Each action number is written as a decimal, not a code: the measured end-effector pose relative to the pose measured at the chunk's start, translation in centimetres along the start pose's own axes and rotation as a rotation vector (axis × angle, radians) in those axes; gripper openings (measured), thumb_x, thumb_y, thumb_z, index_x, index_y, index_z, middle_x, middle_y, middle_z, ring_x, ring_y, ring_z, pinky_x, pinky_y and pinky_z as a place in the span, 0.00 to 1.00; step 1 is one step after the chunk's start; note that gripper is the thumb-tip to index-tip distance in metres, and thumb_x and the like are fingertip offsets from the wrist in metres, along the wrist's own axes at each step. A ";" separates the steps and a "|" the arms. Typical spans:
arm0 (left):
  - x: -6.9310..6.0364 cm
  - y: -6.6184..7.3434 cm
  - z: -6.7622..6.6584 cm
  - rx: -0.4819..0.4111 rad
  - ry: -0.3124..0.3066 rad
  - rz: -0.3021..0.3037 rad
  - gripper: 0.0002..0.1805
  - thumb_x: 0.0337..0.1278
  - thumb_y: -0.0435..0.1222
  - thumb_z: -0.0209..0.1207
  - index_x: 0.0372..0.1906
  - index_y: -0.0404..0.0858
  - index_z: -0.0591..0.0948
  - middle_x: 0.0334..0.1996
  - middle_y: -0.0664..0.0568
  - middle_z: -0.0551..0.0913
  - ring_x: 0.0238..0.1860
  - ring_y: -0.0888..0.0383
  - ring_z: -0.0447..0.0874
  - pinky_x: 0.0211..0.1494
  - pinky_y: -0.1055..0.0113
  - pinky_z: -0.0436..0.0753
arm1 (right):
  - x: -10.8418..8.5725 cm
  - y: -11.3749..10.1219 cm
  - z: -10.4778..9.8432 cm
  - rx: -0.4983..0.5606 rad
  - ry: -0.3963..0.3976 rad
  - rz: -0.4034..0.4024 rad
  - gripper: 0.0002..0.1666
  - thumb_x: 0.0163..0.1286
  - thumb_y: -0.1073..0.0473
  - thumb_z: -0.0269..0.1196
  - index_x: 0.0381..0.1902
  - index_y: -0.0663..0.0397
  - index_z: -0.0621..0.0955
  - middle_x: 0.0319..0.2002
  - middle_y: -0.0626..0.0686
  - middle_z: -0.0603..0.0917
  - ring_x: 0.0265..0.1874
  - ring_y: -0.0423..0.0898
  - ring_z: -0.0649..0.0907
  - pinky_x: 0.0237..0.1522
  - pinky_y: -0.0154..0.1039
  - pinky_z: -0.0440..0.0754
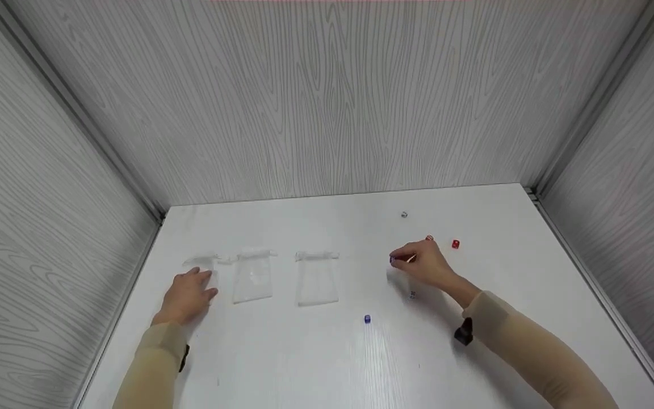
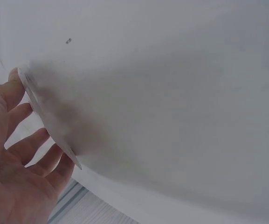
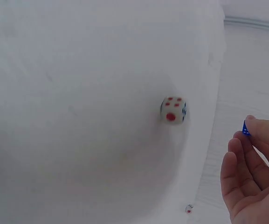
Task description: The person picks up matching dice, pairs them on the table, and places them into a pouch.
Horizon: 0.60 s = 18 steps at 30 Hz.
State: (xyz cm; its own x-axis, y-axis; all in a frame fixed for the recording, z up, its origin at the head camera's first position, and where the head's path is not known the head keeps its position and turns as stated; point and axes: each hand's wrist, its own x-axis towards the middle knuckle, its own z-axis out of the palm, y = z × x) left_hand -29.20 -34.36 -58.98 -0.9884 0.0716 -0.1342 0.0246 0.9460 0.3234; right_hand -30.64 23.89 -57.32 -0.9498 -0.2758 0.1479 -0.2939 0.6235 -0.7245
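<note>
In the head view, my right hand (image 1: pixel 422 262) pinches a blue die (image 1: pixel 392 259) between thumb and fingertips above the table. The same blue die (image 3: pixel 246 128) shows at the fingertips in the right wrist view. A white die (image 3: pixel 173 110) with red and blue dots lies below that hand. My left hand (image 1: pixel 187 295) rests on the leftmost of three sheer white drawstring pouches (image 1: pixel 204 262), partly covering it. In the left wrist view its fingers (image 2: pixel 29 145) are spread along a thin pale edge. Beside it lie a middle pouch (image 1: pixel 252 277) and a right pouch (image 1: pixel 318 279).
Another blue die (image 1: pixel 367 319) lies on the white table (image 1: pixel 281 363), nearer the front. Behind my right hand are two red dice, one (image 1: pixel 456 244) in full view and one (image 1: pixel 429 238) partly covered. A white die (image 1: pixel 404 215) sits farther back. Grey wood-grain walls (image 1: pixel 327 102) enclose the table.
</note>
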 end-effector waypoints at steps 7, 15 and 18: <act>0.1 0.1 -0.1 0.003 -0.005 -0.004 0.33 0.83 0.41 0.62 0.81 0.28 0.73 0.83 0.21 0.66 0.80 0.16 0.65 0.82 0.23 0.69 | -2.3 -2.4 1.5 0.054 -0.088 -0.145 0.10 0.73 0.64 0.77 0.50 0.56 0.96 0.43 0.51 0.98 0.38 0.37 0.89 0.43 0.30 0.88; 0.0 0.0 -0.1 -0.004 -0.002 0.002 0.33 0.84 0.40 0.61 0.82 0.27 0.72 0.83 0.20 0.65 0.81 0.15 0.64 0.83 0.23 0.67 | -4.1 -2.7 4.3 0.062 -0.227 -0.203 0.10 0.73 0.63 0.77 0.50 0.57 0.96 0.41 0.52 0.97 0.37 0.34 0.89 0.42 0.30 0.89; 0.1 0.0 -0.1 -0.010 -0.010 0.005 0.33 0.84 0.41 0.60 0.82 0.27 0.71 0.83 0.20 0.64 0.81 0.16 0.64 0.83 0.23 0.67 | -4.6 -2.6 4.9 0.047 -0.246 -0.188 0.10 0.72 0.64 0.77 0.49 0.57 0.96 0.40 0.51 0.97 0.37 0.34 0.90 0.42 0.29 0.89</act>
State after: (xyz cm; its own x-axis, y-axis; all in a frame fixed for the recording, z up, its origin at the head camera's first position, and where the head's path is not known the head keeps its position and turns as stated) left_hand -29.28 -34.37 -58.93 -0.9867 0.0799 -0.1415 0.0284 0.9423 0.3335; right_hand -25.01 19.97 -59.42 -0.8230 -0.5555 0.1189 -0.4511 0.5118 -0.7312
